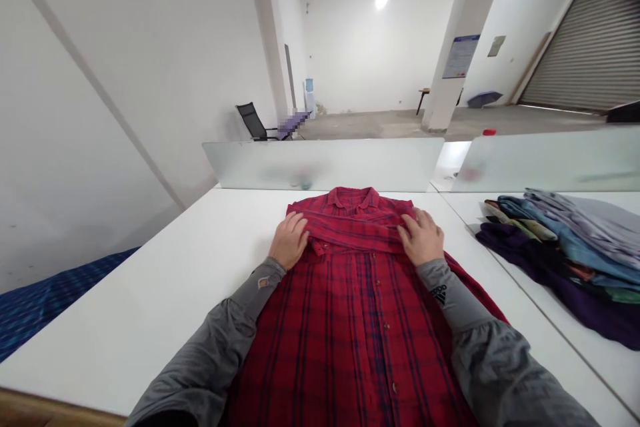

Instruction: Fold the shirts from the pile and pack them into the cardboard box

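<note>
A red plaid shirt (335, 320) with dark blue stripes lies front up on the white table, its collar at the far end and its buttons running down the middle. One sleeve (355, 230) is laid across the chest just below the collar. My left hand (289, 240) rests on the cuff end of that sleeve by the left shoulder, fingers spread on the cloth. At the right shoulder, my right hand (423, 237) touches the folded sleeve with thumb and fingers apart. The other sleeve is partly hidden beside my right forearm.
On the right, a pile of folded clothes (565, 240) sits on the adjoining white table. A frosted glass divider (325, 163) stands along the table's far edge. Blue patterned cloth (55, 293) is at the lower left. Beyond the divider is a black office chair (253, 121).
</note>
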`<control>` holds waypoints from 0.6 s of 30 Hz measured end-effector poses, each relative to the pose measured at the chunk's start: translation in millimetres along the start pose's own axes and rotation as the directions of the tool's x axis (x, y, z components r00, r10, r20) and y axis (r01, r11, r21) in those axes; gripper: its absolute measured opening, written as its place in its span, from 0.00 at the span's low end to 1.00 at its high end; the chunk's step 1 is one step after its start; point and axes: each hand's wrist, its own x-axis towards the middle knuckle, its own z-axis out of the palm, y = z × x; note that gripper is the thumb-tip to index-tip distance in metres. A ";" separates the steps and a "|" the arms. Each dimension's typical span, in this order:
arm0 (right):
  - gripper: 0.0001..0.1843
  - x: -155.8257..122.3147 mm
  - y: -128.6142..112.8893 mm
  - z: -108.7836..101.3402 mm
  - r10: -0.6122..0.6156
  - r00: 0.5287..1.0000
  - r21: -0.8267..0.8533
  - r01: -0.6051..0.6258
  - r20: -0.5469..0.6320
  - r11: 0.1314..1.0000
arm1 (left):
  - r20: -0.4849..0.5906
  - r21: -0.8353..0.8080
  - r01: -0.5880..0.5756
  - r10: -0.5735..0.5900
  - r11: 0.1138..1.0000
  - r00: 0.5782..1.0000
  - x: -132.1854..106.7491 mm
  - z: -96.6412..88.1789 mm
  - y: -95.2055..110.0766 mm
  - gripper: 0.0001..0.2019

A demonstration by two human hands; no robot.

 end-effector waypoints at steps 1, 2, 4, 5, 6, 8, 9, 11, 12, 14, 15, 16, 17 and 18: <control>0.24 -2.1 -2.5 4.3 -0.086 0.993 -0.014 0.087 0.080 0.996 | 0.026 -0.061 -0.089 0.091 0.994 0.995 -0.5 2.8 0.5 0.19; 0.24 -4.4 -3.7 9.9 -0.144 0.974 -0.025 0.151 0.174 0.988 | 0.069 -0.115 -0.165 0.174 0.979 0.982 -1.6 5.9 0.4 0.20; 0.25 -9.0 -3.2 22.6 -0.183 0.929 -0.050 0.209 0.322 0.977 | 0.162 -0.175 -0.225 0.253 0.959 0.954 -4.9 10.3 -1.2 0.21; 0.25 -10.7 -2.0 28.2 -0.182 0.914 -0.063 0.219 0.362 0.974 | 0.183 -0.180 -0.217 0.249 0.959 0.951 -6.6 10.8 -2.3 0.21; 0.25 -11.8 -0.7 32.6 -0.176 0.908 -0.074 0.219 0.379 0.973 | 0.181 -0.176 -0.201 0.233 0.964 0.955 -7.9 10.3 -3.3 0.22; 0.26 -12.4 1.5 37.5 -0.169 0.911 -0.085 0.215 0.377 0.973 | 0.148 -0.167 -0.210 0.235 0.963 0.961 -9.4 6.7 -3.8 0.24; 0.26 -12.2 2.1 38.2 -0.170 0.912 -0.085 0.216 0.373 0.973 | 0.137 -0.171 -0.243 0.267 0.955 0.954 -9.6 4.8 -3.0 0.23; 0.26 -11.7 2.3 37.5 -0.174 0.913 -0.084 0.219 0.369 0.972 | 0.125 -0.185 -0.305 0.330 0.934 0.935 -9.7 2.5 0.5 0.20; 0.26 -11.5 2.0 36.8 -0.175 0.914 -0.084 0.220 0.366 0.972 | 0.126 -0.188 -0.318 0.344 0.929 0.930 -9.9 2.5 2.9 0.18; 0.26 -11.7 1.2 35.5 -0.180 0.918 -0.078 0.220 0.353 0.972 | 0.138 -0.176 -0.310 0.335 0.934 0.932 -11.0 3.8 7.8 0.15; 0.26 -11.9 0.9 35.1 -0.183 0.921 -0.072 0.220 0.344 0.973 | 0.148 -0.162 -0.301 0.325 0.940 0.934 -12.0 4.3 9.9 0.15; 0.26 -12.2 0.7 34.9 -0.184 0.924 -0.065 0.218 0.336 0.974 | 0.169 -0.143 -0.294 0.316 0.945 0.934 -13.3 4.1 11.7 0.14; 0.26 -12.4 0.5 34.9 -0.186 0.925 -0.057 0.216 0.331 0.975 | 0.195 -0.123 -0.289 0.308 0.950 0.931 -15.0 3.0 13.1 0.13; 0.26 -12.4 0.5 35.0 -0.186 0.926 -0.048 0.213 0.328 0.976 | 0.219 -0.102 -0.278 0.295 0.955 0.930 -17.1 0.9 14.1 0.13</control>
